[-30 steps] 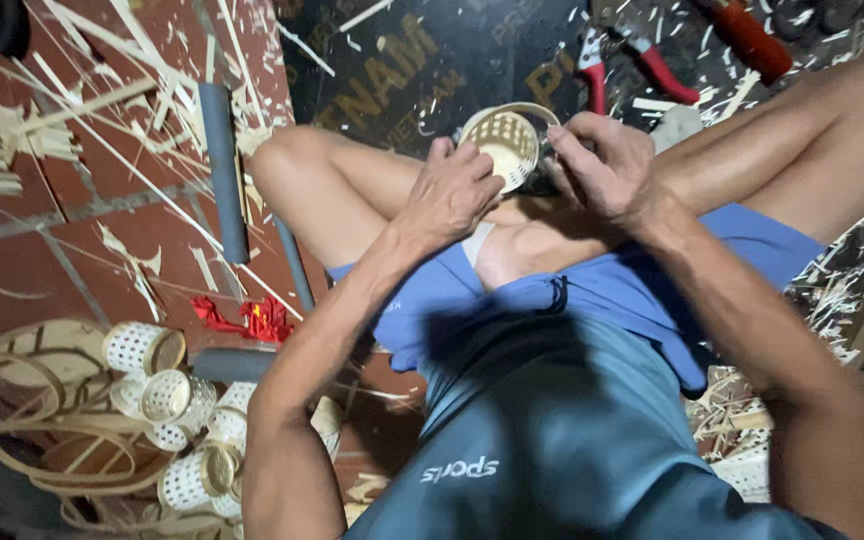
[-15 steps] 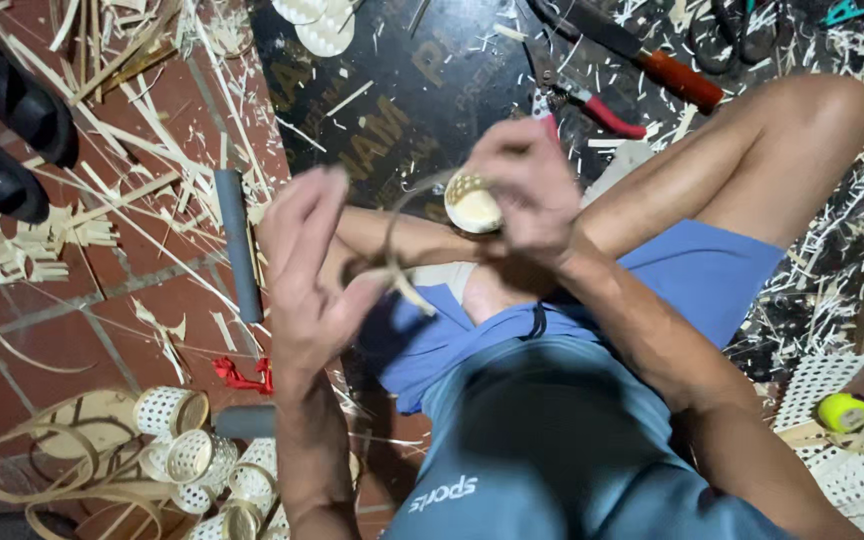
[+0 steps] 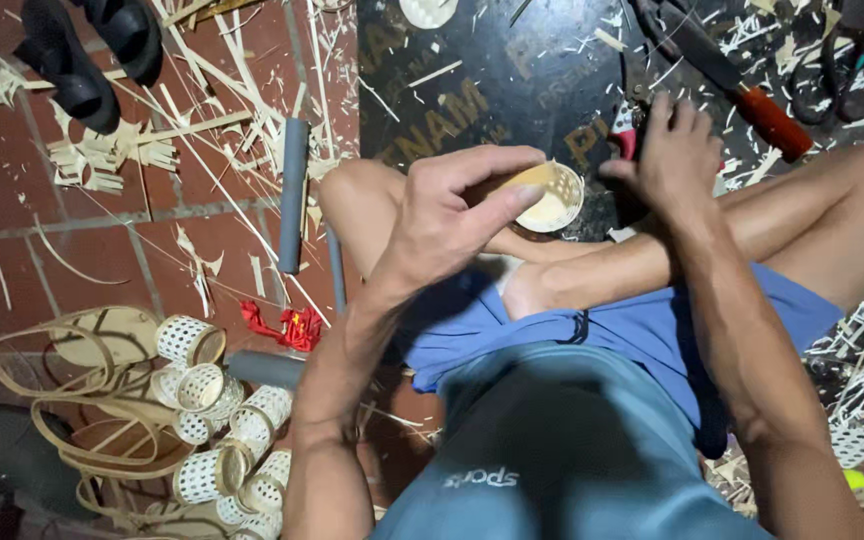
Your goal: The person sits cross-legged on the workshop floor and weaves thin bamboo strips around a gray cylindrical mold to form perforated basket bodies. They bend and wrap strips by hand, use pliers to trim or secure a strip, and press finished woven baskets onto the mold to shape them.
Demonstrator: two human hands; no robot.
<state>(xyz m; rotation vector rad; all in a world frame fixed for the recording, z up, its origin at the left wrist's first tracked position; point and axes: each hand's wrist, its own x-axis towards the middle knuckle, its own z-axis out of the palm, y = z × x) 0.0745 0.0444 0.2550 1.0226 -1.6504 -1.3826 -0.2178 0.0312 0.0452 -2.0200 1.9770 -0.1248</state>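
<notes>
Your left hand [image 3: 457, 215] pinches the small woven cup [image 3: 550, 196] between thumb and fingers, above your crossed legs. Your right hand [image 3: 674, 152] reaches to the red-handled pliers [image 3: 628, 140] on the black board [image 3: 512, 80], fingers curled; grip unclear.

Woven cup [image 3: 552, 197] between hands, above knees.

I am sitting on the red brick floor [image 3: 22, 270] of a home weaving workshop. Bamboo shavings [image 3: 102, 155] litter the bricks, small perforated woven cups [image 3: 217, 420] pile beside coiled strips [image 3: 62, 400], and a red-handled knife [image 3: 742, 85] lies on my dark board [image 3: 512, 60].
</notes>
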